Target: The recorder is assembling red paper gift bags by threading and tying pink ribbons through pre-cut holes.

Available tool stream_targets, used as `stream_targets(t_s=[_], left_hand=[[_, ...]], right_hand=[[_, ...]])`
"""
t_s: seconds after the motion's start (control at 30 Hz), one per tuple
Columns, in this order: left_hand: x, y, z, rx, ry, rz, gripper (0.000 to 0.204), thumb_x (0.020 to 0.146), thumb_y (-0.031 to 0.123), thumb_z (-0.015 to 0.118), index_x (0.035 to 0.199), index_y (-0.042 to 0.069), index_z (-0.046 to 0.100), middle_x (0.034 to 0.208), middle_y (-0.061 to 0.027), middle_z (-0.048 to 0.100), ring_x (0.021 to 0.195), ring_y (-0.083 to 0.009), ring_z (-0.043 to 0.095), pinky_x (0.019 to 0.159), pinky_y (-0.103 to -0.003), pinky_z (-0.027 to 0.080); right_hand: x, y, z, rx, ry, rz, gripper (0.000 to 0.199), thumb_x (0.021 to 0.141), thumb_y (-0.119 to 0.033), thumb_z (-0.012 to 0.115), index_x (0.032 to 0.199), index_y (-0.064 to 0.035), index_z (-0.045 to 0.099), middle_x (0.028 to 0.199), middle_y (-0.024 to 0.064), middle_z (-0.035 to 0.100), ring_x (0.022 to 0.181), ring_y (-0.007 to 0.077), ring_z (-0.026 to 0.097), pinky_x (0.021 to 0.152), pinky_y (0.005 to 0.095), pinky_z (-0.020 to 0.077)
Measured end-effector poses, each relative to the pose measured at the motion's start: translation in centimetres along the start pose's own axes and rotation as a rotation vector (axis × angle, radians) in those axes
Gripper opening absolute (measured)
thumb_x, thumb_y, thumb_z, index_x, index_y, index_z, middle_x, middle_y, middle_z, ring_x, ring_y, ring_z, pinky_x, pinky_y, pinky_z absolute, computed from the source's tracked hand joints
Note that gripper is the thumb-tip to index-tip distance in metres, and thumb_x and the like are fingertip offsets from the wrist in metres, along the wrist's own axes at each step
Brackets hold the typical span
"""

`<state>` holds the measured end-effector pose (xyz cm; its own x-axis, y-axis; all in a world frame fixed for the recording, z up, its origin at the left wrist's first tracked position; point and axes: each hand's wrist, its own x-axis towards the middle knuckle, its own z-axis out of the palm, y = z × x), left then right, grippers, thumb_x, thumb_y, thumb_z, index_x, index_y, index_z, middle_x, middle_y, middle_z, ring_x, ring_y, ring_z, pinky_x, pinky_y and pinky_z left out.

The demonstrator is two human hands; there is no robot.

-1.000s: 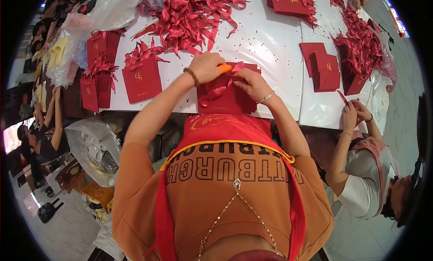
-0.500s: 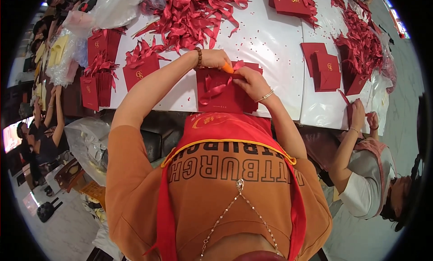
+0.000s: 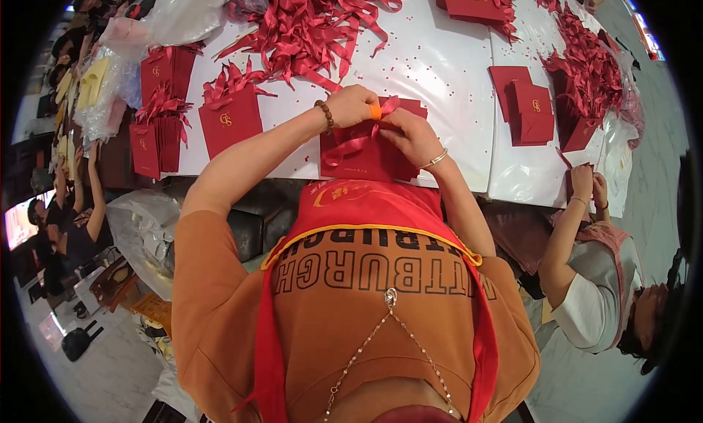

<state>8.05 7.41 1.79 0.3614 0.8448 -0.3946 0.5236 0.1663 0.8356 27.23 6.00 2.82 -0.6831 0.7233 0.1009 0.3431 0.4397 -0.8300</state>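
Apparently, step in hand: working ribbon [image 3: 351,151] at red bag [image 3: 359,170], on near side of ribbon heap [image 3: 307,39], slightly right. Right hand [image 3: 411,135] seemingly pinches ribbon; left hand [image 3: 353,105] curled, grip unclear. Next move likely calls for fine fingertip control.

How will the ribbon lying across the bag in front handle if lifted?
The ribbon will probably be floppy, since it lies in loose curls on the red bag. It looks light, being just a thin, narrow strip. Its glossy sheen suggests it could be slippery.
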Motion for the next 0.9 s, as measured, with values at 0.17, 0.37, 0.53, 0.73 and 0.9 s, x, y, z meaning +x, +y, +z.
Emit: stream_targets(t_s=[0.17,0.37,0.53,0.73,0.9], left_hand=[[-0.5,-0.5,0.4,0.059,0.037,0.018,0.02,0.077,0.02,0.054,0.077,0.002,0.061,0.065,-0.0027,0.057,0.063,-0.0088,0.049,0.057,-0.025,0.039],[0.2,-0.4,-0.8,0.326,-0.091,0.037,0.027,0.077,0.027,0.051,0.08,0.002,0.062,0.065,-0.007,0.056,0.062,-0.0136,0.05,0.058,-0.028,0.04],[1.5,-1.8,-0.6,0.078,0.179,0.158,0.021,0.077,0.022,0.054,0.074,0.002,0.061,0.06,-0.0017,0.053,0.059,-0.0096,0.048,0.055,-0.024,0.038],[0.1,-2.1,-6.8,-0.382,0.432,0.022,0.025,0.085,0.026,0.051,0.081,0.004,0.063,0.074,-0.0001,0.058,0.064,-0.006,0.048,0.059,-0.021,0.039],[-1.9,-4.8,-5.3,-0.252,0.325,-0.149,0.022,0.084,0.024,0.052,0.088,0.004,0.061,0.071,-0.0018,0.058,0.064,-0.0072,0.051,0.058,-0.022,0.04]], right_hand=[[-0.2,-1.0,1.0,-0.195,0.063,0.115,0.015,0.077,-0.013,0.057,0.091,-0.0065,0.058,0.084,0.0099,0.058,0.077,0.029,0.057,0.065,0.0362,0.0459],[0.1,-0.6,1.3,-0.103,0.102,0.026,0.014,0.076,-0.012,0.058,0.089,-0.0058,0.058,0.082,0.0113,0.057,0.076,0.0306,0.056,0.064,0.0374,0.0453],[-0.3,-1.0,1.4,-0.085,0.098,-0.03,0.014,0.076,-0.01,0.058,0.089,-0.0043,0.058,0.082,0.0128,0.056,0.076,0.032,0.055,0.064,0.0375,0.0448],[-0.8,-0.7,0.9,-0.017,0.109,0.082,0.013,0.077,-0.009,0.061,0.088,-0.0018,0.059,0.077,0.0107,0.056,0.067,0.0227,0.054,0.062,0.0291,0.0429],[-0.8,-0.6,0.8,-0.001,0.1,0.113,0.014,0.078,-0.01,0.061,0.088,-0.001,0.059,0.074,0.0091,0.055,0.064,0.0187,0.052,0.06,0.0272,0.0422]])
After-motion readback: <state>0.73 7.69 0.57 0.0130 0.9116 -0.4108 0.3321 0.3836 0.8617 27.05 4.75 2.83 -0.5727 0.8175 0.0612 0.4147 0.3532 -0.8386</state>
